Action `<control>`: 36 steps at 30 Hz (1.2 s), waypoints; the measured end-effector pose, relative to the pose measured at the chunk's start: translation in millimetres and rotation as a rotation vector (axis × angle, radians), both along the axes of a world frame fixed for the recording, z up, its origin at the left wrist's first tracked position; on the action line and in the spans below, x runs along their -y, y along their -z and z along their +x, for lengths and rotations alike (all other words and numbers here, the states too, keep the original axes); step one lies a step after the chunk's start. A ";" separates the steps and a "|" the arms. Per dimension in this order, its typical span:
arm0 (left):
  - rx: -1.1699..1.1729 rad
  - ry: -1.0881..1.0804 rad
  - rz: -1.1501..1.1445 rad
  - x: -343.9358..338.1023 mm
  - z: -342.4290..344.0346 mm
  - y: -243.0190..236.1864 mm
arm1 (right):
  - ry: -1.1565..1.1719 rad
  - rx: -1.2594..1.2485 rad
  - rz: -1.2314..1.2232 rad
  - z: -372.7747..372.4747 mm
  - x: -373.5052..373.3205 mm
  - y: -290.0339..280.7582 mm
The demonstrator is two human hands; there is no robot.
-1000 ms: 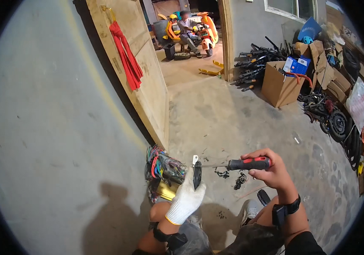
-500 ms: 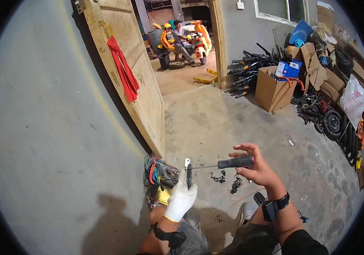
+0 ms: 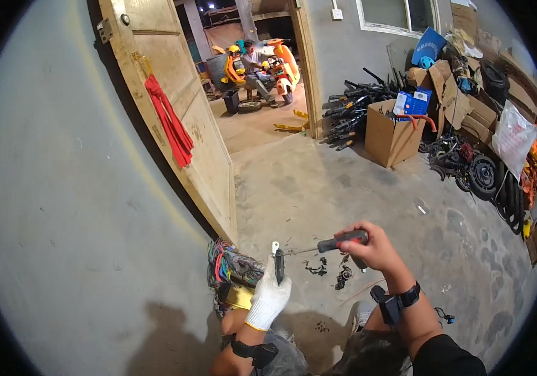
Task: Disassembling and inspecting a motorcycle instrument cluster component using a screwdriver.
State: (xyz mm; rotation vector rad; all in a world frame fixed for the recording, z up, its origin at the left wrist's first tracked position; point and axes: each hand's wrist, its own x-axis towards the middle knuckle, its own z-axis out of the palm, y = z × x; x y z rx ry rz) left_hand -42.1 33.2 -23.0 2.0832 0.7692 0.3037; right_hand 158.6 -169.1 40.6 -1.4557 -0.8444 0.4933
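In a white knit glove, my left hand [image 3: 269, 305] grips a slim black part [image 3: 279, 268] with a pale tab at its upper end. My bare right hand [image 3: 372, 249] is wrapped round the dark, red-marked handle of a screwdriver [image 3: 332, 243]. The shaft points left and its tip meets the black part near the tab; the exact contact is too small to make out. Beyond my hands, small black pieces [image 3: 343, 277] lie on the floor. Beside my left hand is a bundle of coloured wires [image 3: 234, 266], with a yellow object [image 3: 239, 296] below it.
On the left stands an open wooden door [image 3: 190, 106] with a red cloth hanging from it. A person sits by an orange scooter [image 3: 287, 66] through the doorway. A cardboard box [image 3: 390, 135], black tubular parts [image 3: 356, 103] and piled wheels and cartons line the right wall.
The fingers of my right hand were spread loosely about the screwdriver handle and are now closed round it. The whole view has shifted slightly. My left hand still holds the black part.
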 end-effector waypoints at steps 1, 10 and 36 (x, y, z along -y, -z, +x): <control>0.028 -0.005 0.008 2.8 1.1 -1.2 | 0.005 -0.062 -0.006 -0.6 2.6 -0.6; -0.061 -0.062 0.144 11.9 8.0 -13.1 | 0.236 -0.225 0.317 7.7 -27.0 36.6; 0.625 -0.350 -1.382 -25.8 -11.7 1.2 | 0.053 -0.218 -0.755 -8.5 -89.7 280.0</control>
